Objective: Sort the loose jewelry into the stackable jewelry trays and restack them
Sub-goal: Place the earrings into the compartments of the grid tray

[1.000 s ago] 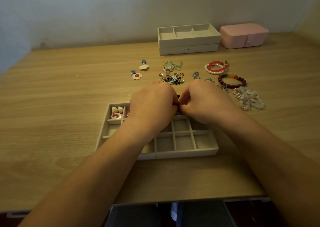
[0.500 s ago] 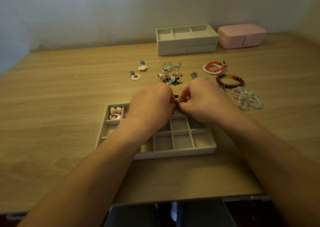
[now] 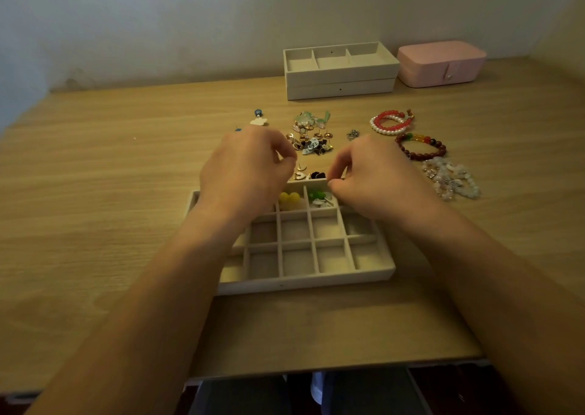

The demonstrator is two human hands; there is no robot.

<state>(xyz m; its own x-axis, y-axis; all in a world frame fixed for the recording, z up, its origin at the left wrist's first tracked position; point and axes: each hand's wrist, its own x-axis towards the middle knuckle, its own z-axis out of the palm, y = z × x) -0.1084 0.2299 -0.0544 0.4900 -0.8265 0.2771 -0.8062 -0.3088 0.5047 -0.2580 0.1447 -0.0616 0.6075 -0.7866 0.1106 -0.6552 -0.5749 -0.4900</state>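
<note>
Now, we hold both hands over the far rim of the gridded tray (image 3: 304,283), which sits near the middle of the table (image 3: 95,193), its front wall set back from the table's near edge. Our left hand (image 3: 247,174) has its fingers (image 3: 286,161) curled, thumb and forefinger tips together; whether anything tiny sits between them, we cannot tell. Our right hand (image 3: 376,180) pinches its fingertips (image 3: 338,170) together right at the far rim, and again we cannot tell what they grip, if anything.

In the narrow gap between the hands we see yellow beads (image 3: 289,197) and green beads (image 3: 316,196) in neighbouring far-row compartments. A few small earrings (image 3: 308,175) lie just past the rim. Beyond them sits the earring pile (image 3: 311,135); to its right are the red and pearl bracelets (image 3: 392,121), the dark bead bracelet (image 3: 421,147) and the clear bracelets (image 3: 452,180) near our right wrist. Back by the wall the stacked trays (image 3: 340,69) stand just beside the pink box (image 3: 441,63). Broad bare wood lies to the left.
</note>
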